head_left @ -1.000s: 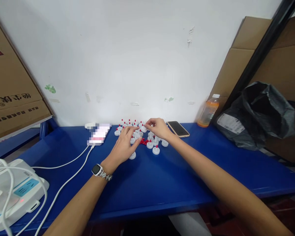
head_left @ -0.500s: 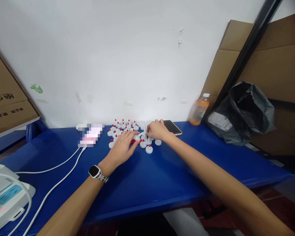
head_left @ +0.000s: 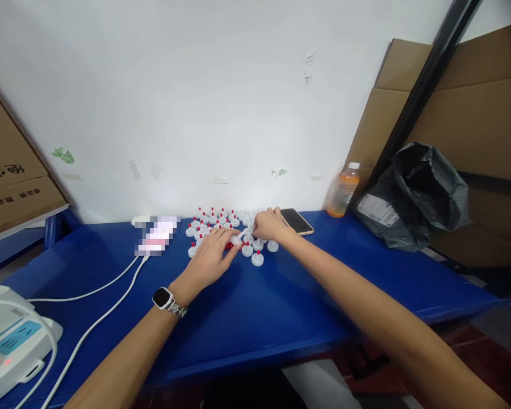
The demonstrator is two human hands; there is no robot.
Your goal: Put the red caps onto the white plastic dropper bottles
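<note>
Handling a round white plastic cap (head_left: 235, 241) seems the step: the bare left hand (head_left: 213, 248) pinches it at the glossy blue tabletop's (head_left: 249, 309) twelve o'clock; the bare right hand (head_left: 271, 225) curls at the cap's two o'clock, grip unclear; next likely calls for steadiness

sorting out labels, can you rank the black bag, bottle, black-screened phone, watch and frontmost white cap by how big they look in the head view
1. Black bag
2. Bottle
3. Black-screened phone and watch: not ranked; they look close, and the watch's nearness makes it unsure
4. Frontmost white cap
</note>
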